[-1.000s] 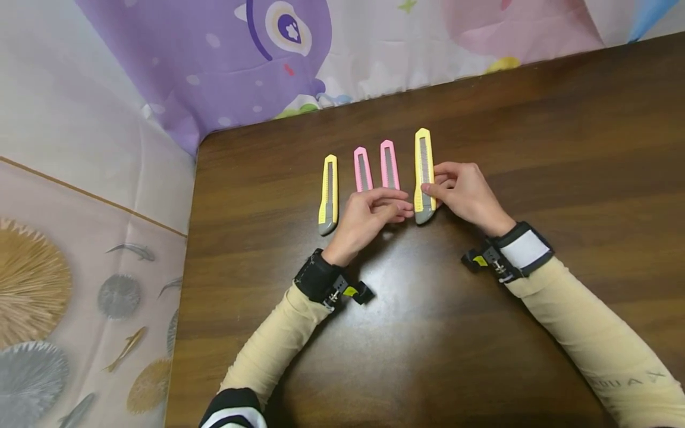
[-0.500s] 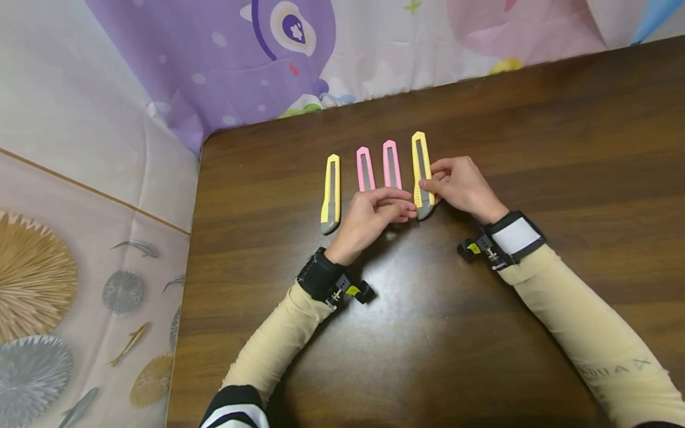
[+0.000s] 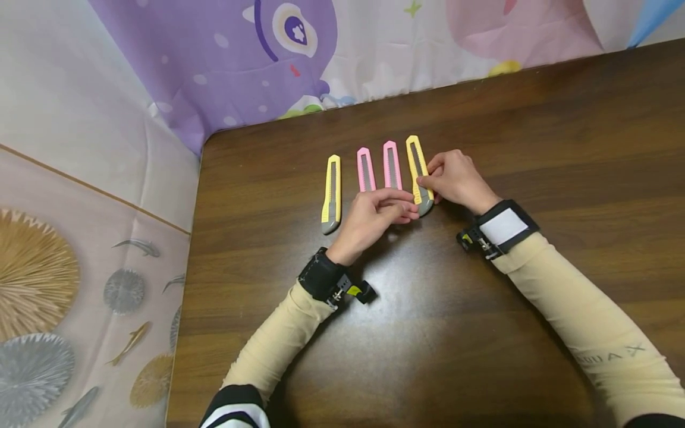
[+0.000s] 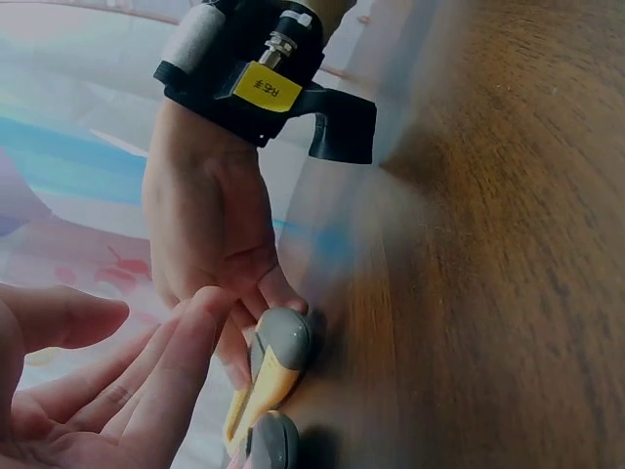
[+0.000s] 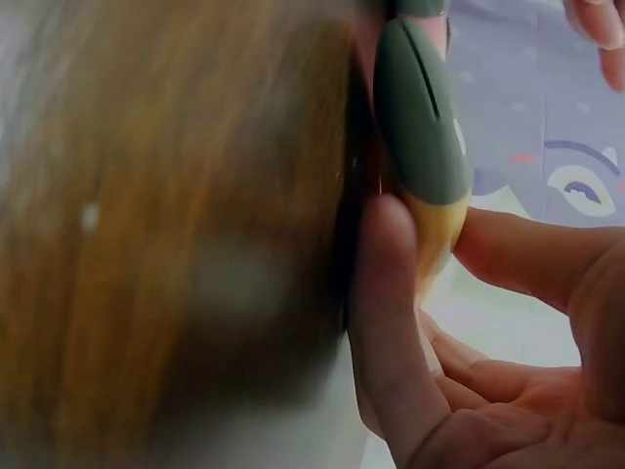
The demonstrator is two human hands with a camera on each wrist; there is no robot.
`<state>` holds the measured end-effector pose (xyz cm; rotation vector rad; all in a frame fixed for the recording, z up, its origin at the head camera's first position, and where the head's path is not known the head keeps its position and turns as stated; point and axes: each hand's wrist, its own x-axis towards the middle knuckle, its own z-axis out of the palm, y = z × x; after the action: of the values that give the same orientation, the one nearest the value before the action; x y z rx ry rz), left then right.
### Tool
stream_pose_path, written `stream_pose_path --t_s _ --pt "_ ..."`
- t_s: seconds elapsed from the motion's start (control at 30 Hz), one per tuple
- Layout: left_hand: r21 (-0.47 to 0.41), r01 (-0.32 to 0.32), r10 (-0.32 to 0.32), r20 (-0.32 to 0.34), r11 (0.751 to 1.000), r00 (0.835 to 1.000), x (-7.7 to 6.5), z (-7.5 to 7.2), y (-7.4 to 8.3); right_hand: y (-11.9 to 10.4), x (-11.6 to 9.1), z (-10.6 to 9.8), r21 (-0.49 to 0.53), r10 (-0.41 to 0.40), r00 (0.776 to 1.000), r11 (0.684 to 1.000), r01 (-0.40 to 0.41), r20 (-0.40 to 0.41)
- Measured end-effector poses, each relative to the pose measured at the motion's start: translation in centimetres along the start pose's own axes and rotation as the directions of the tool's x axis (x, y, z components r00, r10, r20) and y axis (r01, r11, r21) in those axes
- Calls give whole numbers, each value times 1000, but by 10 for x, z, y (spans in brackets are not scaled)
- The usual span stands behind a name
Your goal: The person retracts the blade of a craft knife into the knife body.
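Observation:
My right hand (image 3: 457,178) pinches a yellow box cutter (image 3: 415,157) near its grey end, thumb on top. In the right wrist view the thumb and fingers hold its yellow body (image 5: 439,230) just by the grey end cap (image 5: 420,117). My left hand (image 3: 366,223) hovers over the lower ends of two pink box cutters (image 3: 366,168), its fingers extended and holding nothing. Its fingertips come up beside the yellow cutter; from the head view I cannot tell whether they touch it. A second yellow box cutter (image 3: 331,193) lies left of the pink pair.
All the cutters lie in a side-by-side row on a brown wooden table (image 3: 417,333). A cartoon-printed curtain (image 3: 385,53) hangs along the table's back edge, and a patterned cloth (image 3: 107,238) hangs past its left edge. Each wrist wears a black strap with a camera.
My right hand has moved the right yellow cutter left and down toward the pink ones, its top end tilting left. The left hand has stayed nearly still.

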<state>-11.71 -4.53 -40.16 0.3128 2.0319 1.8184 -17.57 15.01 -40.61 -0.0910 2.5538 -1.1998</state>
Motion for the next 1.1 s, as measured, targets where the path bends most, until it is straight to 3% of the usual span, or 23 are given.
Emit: stream_pose_path --t_s 0.23,0.5,1.1 --pt "12 -9 9 2 1000 1000 0 0 1 -2 -3 -2 -45 38 999 998 -38 -7" --pt "22 -24 24 4 999 1000 -1 0 0 -2 -4 0 -23 44 999 999 -44 -8" --pt "23 -29 29 5 999 1000 -1 1 3 -2 -15 -1 -32 -1 997 999 -1 -73"
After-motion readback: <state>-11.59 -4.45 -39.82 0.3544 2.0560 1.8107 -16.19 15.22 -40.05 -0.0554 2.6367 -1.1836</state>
